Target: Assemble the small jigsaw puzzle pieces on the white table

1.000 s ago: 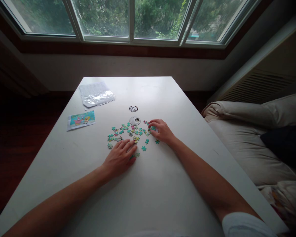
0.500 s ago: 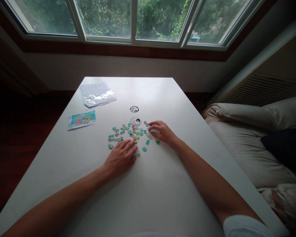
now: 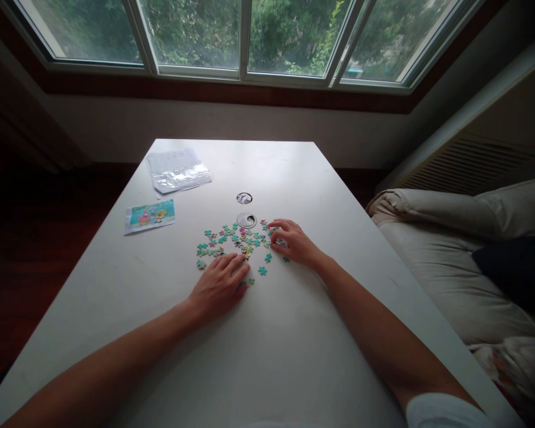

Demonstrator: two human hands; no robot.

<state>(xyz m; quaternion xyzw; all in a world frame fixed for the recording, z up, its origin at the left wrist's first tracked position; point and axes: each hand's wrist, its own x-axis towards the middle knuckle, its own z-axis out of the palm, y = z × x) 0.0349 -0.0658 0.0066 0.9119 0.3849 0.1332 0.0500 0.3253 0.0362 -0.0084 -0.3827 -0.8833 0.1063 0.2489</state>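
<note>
Small jigsaw puzzle pieces (image 3: pixel 223 239), mostly green with some pink and yellow, lie scattered on the white table (image 3: pixel 276 351). At their near edge rests my left hand (image 3: pixel 218 282), palm down with fingers stretched out; a few pieces show beside its thumb. My right hand (image 3: pixel 295 242) is at the right side of the scatter, fingers curved and thumb apart from the index finger. Its fingertips are over or touching pieces there, partly hidden by the hand. A lone green piece (image 3: pixel 262 270) sits between the two hands.
A printed cartoon picture card (image 3: pixel 150 216) lies to the left. Behind it is a clear plastic bag with paper (image 3: pixel 178 171). Two round metallic discs (image 3: pixel 246 220) are set just past the pieces. A cushioned sofa (image 3: pixel 432 261) stands along the right side.
My right hand has shifted slightly, its fingers a bit more curled over the pieces at the right. The left hand stays in place. The view has moved very slightly.
</note>
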